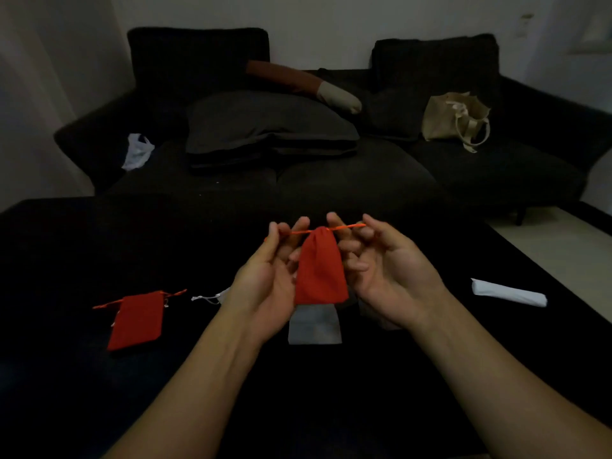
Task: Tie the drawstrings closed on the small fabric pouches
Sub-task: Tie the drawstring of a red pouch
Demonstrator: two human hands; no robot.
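A black surface (331,409) bears a red pouch (137,321), grey pouch (314,326) and white roll (508,293)

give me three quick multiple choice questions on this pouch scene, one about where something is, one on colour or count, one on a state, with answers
1. Where is the beige tote bag?
A. on the sofa
B. on the dark table
C. in the left hand

2. How many red pouches show?
A. one
B. two
C. four

3. How is the mouth of the held pouch?
A. wide open
B. cut off
C. cinched shut

Answers:
1 A: the beige tote bag sits on the sofa seat.
2 B: the held pouch and another red pouch lying flat on the table.
3 C: the left hand and right hand pinch the drawstring ends outward, the top gathered tight.
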